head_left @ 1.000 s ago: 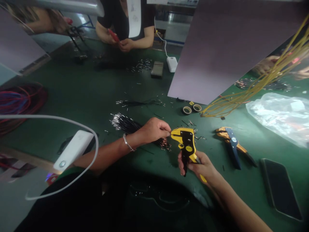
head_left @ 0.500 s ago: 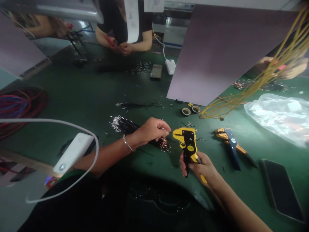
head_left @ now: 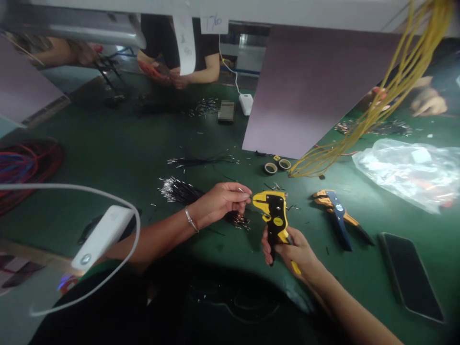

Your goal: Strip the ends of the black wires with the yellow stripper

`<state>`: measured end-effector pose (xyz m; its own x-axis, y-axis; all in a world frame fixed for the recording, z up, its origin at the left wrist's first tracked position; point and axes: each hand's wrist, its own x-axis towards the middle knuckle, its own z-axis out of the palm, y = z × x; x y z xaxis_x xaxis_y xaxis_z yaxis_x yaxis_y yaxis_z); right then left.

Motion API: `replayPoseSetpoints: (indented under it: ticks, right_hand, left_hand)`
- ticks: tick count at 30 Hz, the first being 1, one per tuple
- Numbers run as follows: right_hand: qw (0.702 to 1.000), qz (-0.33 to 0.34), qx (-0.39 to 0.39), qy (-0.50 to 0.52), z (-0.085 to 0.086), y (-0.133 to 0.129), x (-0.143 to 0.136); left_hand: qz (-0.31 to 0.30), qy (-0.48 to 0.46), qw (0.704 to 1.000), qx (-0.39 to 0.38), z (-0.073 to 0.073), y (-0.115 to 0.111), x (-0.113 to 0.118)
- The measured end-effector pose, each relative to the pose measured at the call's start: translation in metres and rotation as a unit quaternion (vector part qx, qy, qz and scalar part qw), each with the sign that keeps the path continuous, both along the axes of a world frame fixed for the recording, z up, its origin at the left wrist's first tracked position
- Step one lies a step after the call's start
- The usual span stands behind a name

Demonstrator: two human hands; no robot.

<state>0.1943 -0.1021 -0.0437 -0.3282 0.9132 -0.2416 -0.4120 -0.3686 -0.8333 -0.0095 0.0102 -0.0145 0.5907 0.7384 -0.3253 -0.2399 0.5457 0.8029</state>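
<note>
Pinched between the thumb and fingertips of my left hand (head_left: pixel 224 203) is a thin wire, with its end at the jaws of a yellow and black wire stripper (head_left: pixel 275 211). My right hand (head_left: pixel 293 247) is wrapped round the stripper's handles. A bundle of short black wires (head_left: pixel 183 189) lies under my left hand and wrist, silvery ends to the left, copper-coloured ends to the right. Beyond it lies a smaller group of black wires (head_left: pixel 201 160). Bits of cut insulation are scattered near the stripper's head.
To the right are a second wire stripper (head_left: pixel 339 213), a phone (head_left: pixel 411 275) and a clear plastic bag (head_left: pixel 413 167). Yellow wires (head_left: pixel 373 110) hang beside a grey panel (head_left: pixel 287 91). Tape rolls (head_left: pixel 270 168) lie by it. A white power bank (head_left: pixel 102 235) and cable are left; co-workers' hands show beyond.
The whole view has shifted a little, so things on the table appear further left. My hands keep nearly the same pose, the left still pinching the wire at the stripper's jaws.
</note>
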Motion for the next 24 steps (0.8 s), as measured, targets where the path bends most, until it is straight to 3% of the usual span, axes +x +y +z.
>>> replayPoseSetpoints:
  ticks: [9,16,24]
  right_hand:
    - [0.999,-0.016,0.018,-0.034,0.004,0.001,-0.009]
    - [0.990,0.028,0.074,-0.116,0.007,0.004,-0.008]
    - [0.970,0.090,0.124,-0.187,0.029,0.009,-0.004]
  left_hand:
    - [0.001,0.004,0.998,-0.056,-0.003,-0.001,0.006]
    - [0.019,0.032,0.999,-0.001,0.005,-0.005,0.008]
    - [0.022,0.046,0.999,0.008,0.010,-0.006,0.008]
